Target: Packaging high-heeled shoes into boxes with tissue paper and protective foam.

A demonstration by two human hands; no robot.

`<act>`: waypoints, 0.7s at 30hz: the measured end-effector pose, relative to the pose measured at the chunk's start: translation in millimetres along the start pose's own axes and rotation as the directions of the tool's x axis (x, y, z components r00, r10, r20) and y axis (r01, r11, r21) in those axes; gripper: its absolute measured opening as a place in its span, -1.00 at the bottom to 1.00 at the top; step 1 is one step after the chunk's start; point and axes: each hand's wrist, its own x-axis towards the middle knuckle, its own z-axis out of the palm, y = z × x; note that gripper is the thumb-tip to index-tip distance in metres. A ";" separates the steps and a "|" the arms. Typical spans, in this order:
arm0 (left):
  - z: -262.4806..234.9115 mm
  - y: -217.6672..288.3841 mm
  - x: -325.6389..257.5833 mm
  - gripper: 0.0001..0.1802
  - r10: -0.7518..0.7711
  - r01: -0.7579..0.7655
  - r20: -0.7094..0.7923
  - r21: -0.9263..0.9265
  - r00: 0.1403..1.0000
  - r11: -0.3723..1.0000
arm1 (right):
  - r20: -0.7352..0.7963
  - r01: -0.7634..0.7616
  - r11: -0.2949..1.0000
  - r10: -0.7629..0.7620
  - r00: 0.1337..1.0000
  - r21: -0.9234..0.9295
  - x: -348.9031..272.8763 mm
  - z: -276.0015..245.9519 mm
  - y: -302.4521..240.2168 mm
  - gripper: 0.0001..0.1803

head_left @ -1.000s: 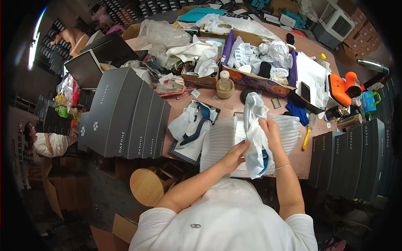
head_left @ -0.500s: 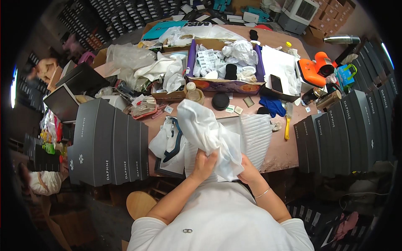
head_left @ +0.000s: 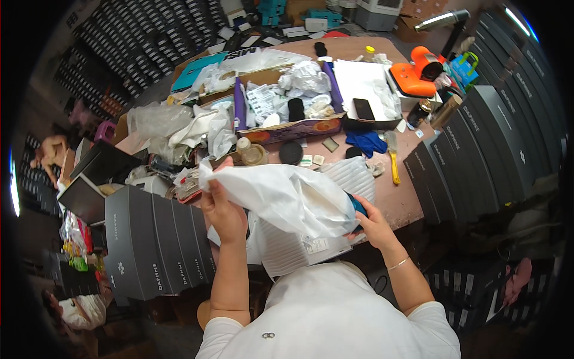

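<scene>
A white, thin sheet of wrapping (head_left: 281, 194) stretches between my two hands above the table. My left hand (head_left: 224, 209) is raised and pinches its narrow left end. At the other end my right hand (head_left: 375, 226) is closed on a dark teal shoe (head_left: 357, 208), part of which pokes out of the wrapping. The rest of that shoe is hidden inside. Below lies white ribbed padding (head_left: 278, 248), with a small printed label beside it. Most of what lies under the wrapping is covered.
Stacks of dark grey shoe boxes (head_left: 134, 239) stand at left and right (head_left: 478, 155). Behind are a purple carton (head_left: 287, 128) of crumpled paper, a phone (head_left: 362, 109), a yellow-handled brush (head_left: 394, 164), a blue cloth (head_left: 366, 143) and an orange device (head_left: 412, 78).
The wrapping has gone from upright and bunched to stretched out sideways. My left hand moved left and up, my right hand slightly right. Teal shoe now shows at the right hand. The view has turned.
</scene>
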 end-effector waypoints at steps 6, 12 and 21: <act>47.6 40.0 -24.4 -0.66 0.686 -0.738 0.277 0.329 0.672 0.590 | -0.257 0.011 0.984 0.036 0.966 0.180 2.6 -42.6 29.8 -0.56; 6.6 -115.1 -124.9 -0.44 -0.690 -0.183 0.707 0.707 0.156 0.683 | -0.167 0.049 0.900 0.027 0.986 0.434 -4.1 -23.1 21.1 -0.62; 26.2 -82.9 -96.7 -0.32 -0.642 0.721 0.392 -0.087 0.659 0.687 | 0.236 -0.351 0.741 0.260 0.936 0.572 -25.1 36.5 48.8 -0.66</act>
